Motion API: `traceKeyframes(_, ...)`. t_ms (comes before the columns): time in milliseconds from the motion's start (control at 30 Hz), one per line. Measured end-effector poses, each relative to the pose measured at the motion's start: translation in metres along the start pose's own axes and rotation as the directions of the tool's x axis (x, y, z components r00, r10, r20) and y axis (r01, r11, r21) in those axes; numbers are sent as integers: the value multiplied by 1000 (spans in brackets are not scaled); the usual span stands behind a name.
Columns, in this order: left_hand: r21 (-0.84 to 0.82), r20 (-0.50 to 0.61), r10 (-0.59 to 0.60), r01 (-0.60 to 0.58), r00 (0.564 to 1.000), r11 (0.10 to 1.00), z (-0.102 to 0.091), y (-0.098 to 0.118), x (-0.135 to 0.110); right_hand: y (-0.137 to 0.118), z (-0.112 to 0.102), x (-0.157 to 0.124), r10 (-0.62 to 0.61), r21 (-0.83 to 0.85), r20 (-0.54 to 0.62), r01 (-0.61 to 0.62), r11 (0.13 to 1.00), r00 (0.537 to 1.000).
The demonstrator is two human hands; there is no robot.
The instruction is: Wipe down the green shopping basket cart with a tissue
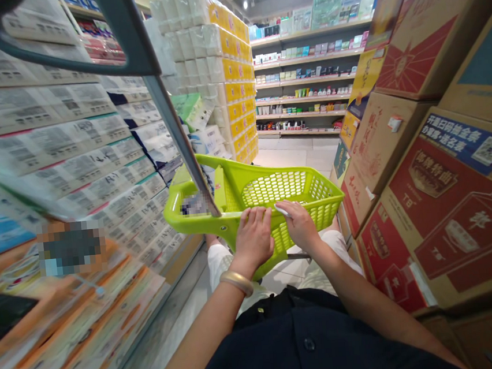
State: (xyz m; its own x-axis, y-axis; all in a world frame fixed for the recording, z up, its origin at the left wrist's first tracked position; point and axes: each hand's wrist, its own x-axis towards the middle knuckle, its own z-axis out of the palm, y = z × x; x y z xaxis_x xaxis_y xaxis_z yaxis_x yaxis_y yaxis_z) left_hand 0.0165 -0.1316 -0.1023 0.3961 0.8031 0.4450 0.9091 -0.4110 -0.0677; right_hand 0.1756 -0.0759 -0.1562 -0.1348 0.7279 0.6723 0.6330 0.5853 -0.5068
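A lime-green shopping cart [268, 188] with a perforated basket stands against the front of my body. My left hand [255, 238], with a gold bangle [237, 283] at the wrist, curls its fingers over the cart's near rim. Just right of it, my right hand [301, 224] rests at the same rim, fingers closed on a small white item [282, 208] too small to name. The cart's grey metal pole [178, 139] slants up to a dark grey handle [136, 38], which neither hand touches. A blurred-out item [194, 204] sits in the cart's left compartment.
Stacked packs [72, 143] line the left side. Ahead stands a tall pile of wrapped paper rolls [233, 72]. Red and brown cartons [439, 206] rise close on the right. Shelves [306, 83] of small boxed goods are at the back, beyond a tiled floor [289, 154].
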Motion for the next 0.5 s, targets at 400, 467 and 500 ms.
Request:
traceKeyframes(400,3,10,-5,5,1000,1000,-4,4,-4,-8,-2,-5,-26,-57,2,26,998,1000)
traceKeyframes(467,-1,12,0,0,1000,1000,-4,3,-6,-2,-5,-4,14,-68,-10,-14,998,1000)
traceKeyframes(500,-6,12,4,-4,1000,1000,-4,3,-6,2,-8,-4,48,-82,-24,-49,995,999)
